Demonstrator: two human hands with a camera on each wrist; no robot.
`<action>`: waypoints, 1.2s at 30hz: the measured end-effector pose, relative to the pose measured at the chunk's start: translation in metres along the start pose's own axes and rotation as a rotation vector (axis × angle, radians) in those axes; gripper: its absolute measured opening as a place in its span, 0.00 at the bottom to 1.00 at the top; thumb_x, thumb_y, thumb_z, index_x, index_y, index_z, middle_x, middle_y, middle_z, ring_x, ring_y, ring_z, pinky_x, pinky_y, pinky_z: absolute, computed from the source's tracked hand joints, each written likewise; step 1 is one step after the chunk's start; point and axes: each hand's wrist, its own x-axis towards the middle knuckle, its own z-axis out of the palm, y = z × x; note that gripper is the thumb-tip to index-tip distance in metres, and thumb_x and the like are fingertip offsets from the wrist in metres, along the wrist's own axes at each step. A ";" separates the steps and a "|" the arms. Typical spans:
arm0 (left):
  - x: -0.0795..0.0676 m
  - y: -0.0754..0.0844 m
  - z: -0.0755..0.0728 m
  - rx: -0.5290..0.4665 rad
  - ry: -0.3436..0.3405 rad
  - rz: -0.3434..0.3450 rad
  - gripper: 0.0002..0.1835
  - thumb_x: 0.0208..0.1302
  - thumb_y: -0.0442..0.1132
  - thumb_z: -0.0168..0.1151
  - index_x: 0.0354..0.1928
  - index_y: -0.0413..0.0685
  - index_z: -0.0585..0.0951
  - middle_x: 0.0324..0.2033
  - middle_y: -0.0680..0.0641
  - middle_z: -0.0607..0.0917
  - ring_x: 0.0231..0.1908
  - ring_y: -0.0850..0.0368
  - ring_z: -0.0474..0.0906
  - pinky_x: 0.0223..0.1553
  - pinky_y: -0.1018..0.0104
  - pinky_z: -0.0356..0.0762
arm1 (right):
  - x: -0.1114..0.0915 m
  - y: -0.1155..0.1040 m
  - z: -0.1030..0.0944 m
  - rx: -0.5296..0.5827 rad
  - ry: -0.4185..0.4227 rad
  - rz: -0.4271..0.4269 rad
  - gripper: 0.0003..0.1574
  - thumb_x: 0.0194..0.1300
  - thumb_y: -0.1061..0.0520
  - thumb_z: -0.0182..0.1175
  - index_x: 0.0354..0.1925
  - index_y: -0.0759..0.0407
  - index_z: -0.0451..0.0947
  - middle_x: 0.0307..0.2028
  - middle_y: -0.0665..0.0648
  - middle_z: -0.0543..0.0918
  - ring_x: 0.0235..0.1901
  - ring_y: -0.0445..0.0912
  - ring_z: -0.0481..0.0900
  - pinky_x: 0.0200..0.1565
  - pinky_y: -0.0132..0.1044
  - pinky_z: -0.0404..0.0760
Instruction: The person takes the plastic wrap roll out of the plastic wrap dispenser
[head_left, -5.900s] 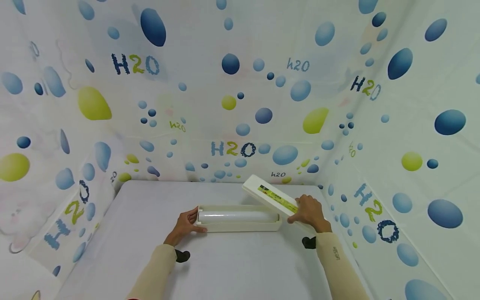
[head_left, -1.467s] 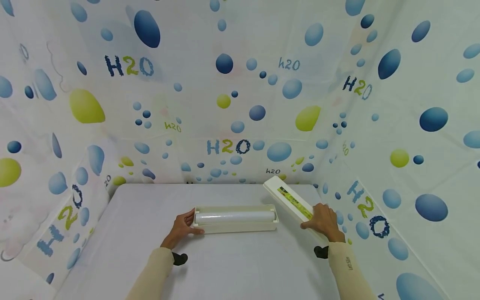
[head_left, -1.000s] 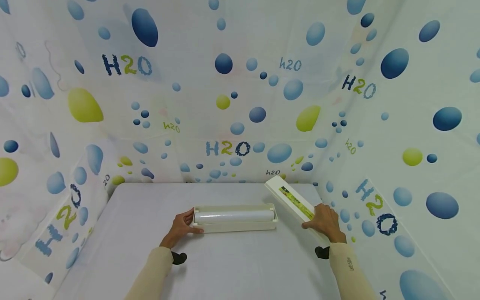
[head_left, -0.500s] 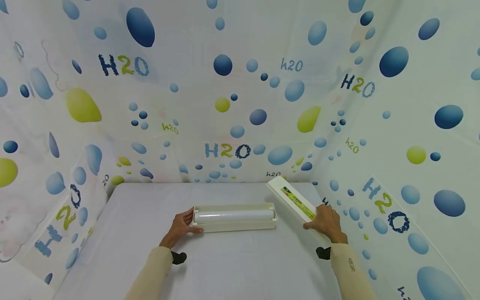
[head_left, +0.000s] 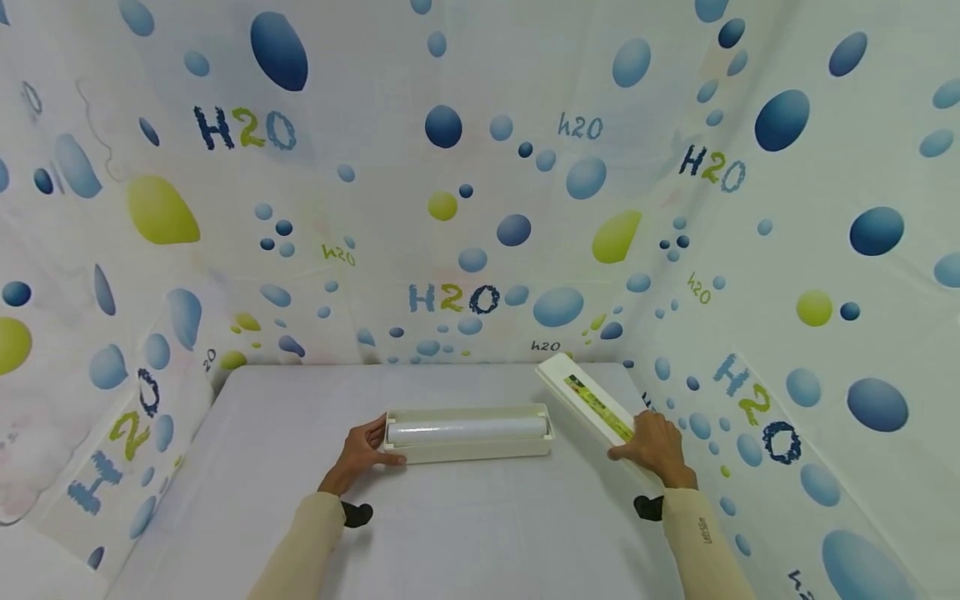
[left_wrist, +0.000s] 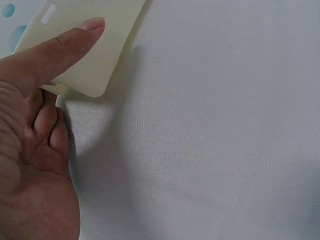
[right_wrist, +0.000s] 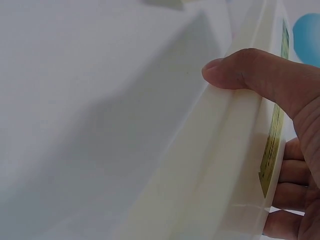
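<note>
A long cream plastic dispenser box [head_left: 472,453] sits lidless on the table, with a shiny roll of clear wrap [head_left: 465,431] lying lengthwise inside. My left hand [head_left: 363,454] grips the box's left end, thumb along the front wall and fingers behind; the left wrist view shows the thumb [left_wrist: 75,47] flat on the cream plastic. To the right, my right hand [head_left: 654,446] holds the box's long lid [head_left: 581,396] near its lower end. The lid slants up toward the back left and bears a yellow-green label [head_left: 596,406]. In the right wrist view the thumb [right_wrist: 235,70] presses the lid's edge.
A white cloth covers the table [head_left: 472,533]. White curtains [head_left: 375,208] printed with blue and green drops and "H2O" stand behind it and at both sides. The right-hand curtain is close beside my right hand.
Compared with several seconds ago, the lid has moved right, away from the box's right end. Over the last second both hands stay nearly still; the view shifts slightly.
</note>
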 end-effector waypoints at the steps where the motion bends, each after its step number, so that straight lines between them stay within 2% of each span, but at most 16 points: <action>1: 0.000 -0.001 0.000 0.003 0.000 0.000 0.62 0.53 0.28 0.86 0.85 0.34 0.57 0.83 0.34 0.62 0.82 0.33 0.62 0.80 0.48 0.65 | 0.000 0.000 0.001 0.002 -0.005 0.008 0.39 0.42 0.45 0.88 0.39 0.72 0.82 0.26 0.59 0.83 0.24 0.49 0.79 0.22 0.37 0.77; 15: 0.001 -0.002 -0.001 -0.014 0.001 -0.012 0.61 0.54 0.28 0.86 0.85 0.35 0.57 0.84 0.36 0.61 0.83 0.36 0.62 0.81 0.51 0.64 | -0.003 0.000 0.002 0.023 -0.014 0.031 0.39 0.45 0.45 0.87 0.41 0.73 0.82 0.26 0.59 0.83 0.23 0.50 0.79 0.23 0.39 0.79; 21: 0.001 -0.003 -0.001 -0.006 0.013 -0.027 0.61 0.53 0.29 0.86 0.85 0.35 0.58 0.83 0.35 0.62 0.83 0.34 0.61 0.81 0.49 0.64 | -0.006 0.002 0.006 0.019 -0.014 0.022 0.39 0.44 0.44 0.87 0.39 0.72 0.82 0.25 0.58 0.82 0.24 0.49 0.78 0.23 0.38 0.78; 36: 0.000 -0.001 -0.001 -0.001 0.001 -0.008 0.61 0.52 0.27 0.85 0.85 0.32 0.57 0.83 0.32 0.61 0.82 0.32 0.62 0.81 0.46 0.64 | -0.008 0.006 0.008 0.011 -0.009 0.017 0.39 0.43 0.43 0.87 0.39 0.70 0.81 0.24 0.57 0.81 0.23 0.48 0.77 0.22 0.36 0.75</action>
